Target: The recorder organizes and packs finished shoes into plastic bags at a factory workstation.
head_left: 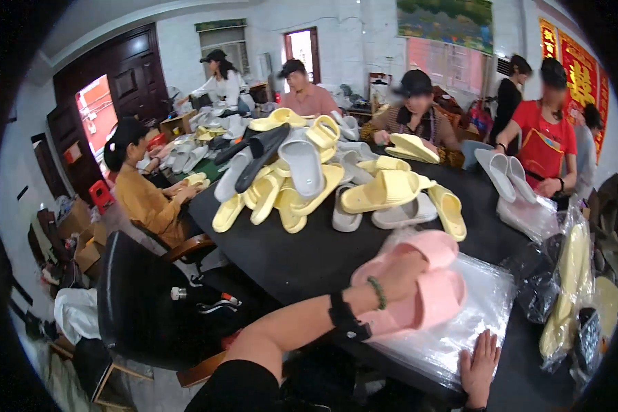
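Note:
A pair of pink slippers (441,302) lies over a stack of clear plastic bags (484,285) at the table's near edge. My left hand (402,275) reaches across the pair and grips it between the two straps; its fingertips are partly hidden by the slippers. A green bead bracelet and a black band circle that wrist. My right hand (481,365) lies flat on the lower right corner of the bags, fingers stretched out and holding nothing.
A heap of yellow, grey and black slippers (302,165) covers the middle of the dark table (254,250). Bagged slippers (568,288) lie at the right. A black chair (137,302) stands at the left. Several people work around the table, one holding grey slippers (507,175).

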Action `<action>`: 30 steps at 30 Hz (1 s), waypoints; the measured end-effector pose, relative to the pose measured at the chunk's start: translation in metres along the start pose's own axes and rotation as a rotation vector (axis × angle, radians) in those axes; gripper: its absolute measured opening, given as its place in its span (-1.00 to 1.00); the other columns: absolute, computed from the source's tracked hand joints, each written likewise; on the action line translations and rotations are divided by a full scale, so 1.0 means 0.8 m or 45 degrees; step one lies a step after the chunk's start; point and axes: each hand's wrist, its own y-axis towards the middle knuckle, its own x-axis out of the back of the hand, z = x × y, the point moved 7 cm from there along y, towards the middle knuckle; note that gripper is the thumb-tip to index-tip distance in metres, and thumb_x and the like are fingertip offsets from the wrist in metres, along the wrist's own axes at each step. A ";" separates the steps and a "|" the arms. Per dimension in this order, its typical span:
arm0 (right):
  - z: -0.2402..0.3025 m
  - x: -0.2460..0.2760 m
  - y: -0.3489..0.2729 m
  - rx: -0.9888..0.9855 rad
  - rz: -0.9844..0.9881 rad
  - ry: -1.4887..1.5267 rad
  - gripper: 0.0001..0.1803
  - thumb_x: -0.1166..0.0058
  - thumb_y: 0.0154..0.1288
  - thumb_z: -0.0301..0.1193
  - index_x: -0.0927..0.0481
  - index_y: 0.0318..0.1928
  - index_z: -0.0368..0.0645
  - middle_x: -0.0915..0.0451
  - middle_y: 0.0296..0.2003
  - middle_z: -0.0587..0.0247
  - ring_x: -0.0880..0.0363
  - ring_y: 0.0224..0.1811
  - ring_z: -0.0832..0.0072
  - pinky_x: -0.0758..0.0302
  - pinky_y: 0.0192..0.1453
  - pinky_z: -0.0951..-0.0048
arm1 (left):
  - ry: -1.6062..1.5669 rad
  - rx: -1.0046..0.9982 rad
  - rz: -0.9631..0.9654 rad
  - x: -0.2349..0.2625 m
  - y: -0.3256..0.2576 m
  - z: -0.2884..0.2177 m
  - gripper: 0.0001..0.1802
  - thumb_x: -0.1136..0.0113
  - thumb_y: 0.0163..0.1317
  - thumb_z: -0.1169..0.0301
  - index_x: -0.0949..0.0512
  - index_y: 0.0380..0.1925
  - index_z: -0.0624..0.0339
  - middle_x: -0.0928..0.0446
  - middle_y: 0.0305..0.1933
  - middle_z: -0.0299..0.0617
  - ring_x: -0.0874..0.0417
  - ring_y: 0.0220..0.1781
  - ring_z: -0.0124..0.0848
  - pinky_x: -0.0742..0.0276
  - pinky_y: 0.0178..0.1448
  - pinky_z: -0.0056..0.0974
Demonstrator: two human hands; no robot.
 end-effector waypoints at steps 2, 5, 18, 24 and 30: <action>0.012 0.012 0.000 -0.014 0.024 0.063 -0.25 0.03 0.35 -0.17 -0.18 0.42 -0.36 -0.16 0.46 -0.10 0.03 0.55 -0.06 0.14 0.55 -0.12 | -0.088 0.089 0.162 -0.030 0.000 -0.010 -0.93 -0.17 0.05 0.51 -0.58 -0.45 0.26 -0.55 -0.32 0.11 -0.60 -0.19 0.04 -0.49 -0.06 0.00; 0.006 0.006 0.001 -0.070 0.053 0.074 -0.23 0.01 0.34 -0.17 -0.17 0.43 -0.36 -0.15 0.46 -0.11 0.04 0.55 -0.08 0.14 0.55 -0.14 | 0.056 0.191 0.331 -0.074 -0.034 0.011 -0.94 -0.15 0.05 0.58 -0.56 -0.43 0.30 -0.54 -0.26 0.12 -0.59 -0.14 0.05 -0.50 -0.01 0.00; 0.014 0.017 -0.004 0.088 -0.066 -0.104 -0.29 0.06 0.44 -0.02 -0.30 0.40 -0.26 -0.25 0.43 -0.04 -0.13 0.49 -0.04 -0.09 0.48 -0.10 | 0.081 0.577 0.300 0.011 -0.072 0.051 -0.52 -0.17 0.06 0.60 -0.38 0.05 0.31 -0.44 0.05 0.19 -0.52 0.11 0.11 -0.50 0.15 0.02; 0.018 0.020 -0.003 0.097 -0.055 -0.117 -0.29 0.05 0.43 -0.03 -0.30 0.40 -0.25 -0.26 0.42 -0.03 -0.15 0.49 -0.03 -0.11 0.47 -0.09 | 0.334 0.509 0.092 0.059 -0.089 -0.006 -0.31 -0.31 0.13 0.28 -0.27 0.21 0.30 -0.39 0.11 0.26 -0.59 -0.04 0.15 -0.55 0.03 0.09; 0.017 0.019 -0.003 0.112 -0.095 -0.140 -0.30 0.03 0.43 -0.04 -0.31 0.40 -0.25 -0.27 0.42 -0.02 -0.16 0.49 -0.01 -0.13 0.47 -0.09 | 0.375 0.597 0.403 0.050 -0.122 -0.031 -0.16 -0.33 0.12 -0.02 -0.26 0.23 0.31 -0.43 0.08 0.21 -0.58 0.00 0.10 -0.54 0.06 0.05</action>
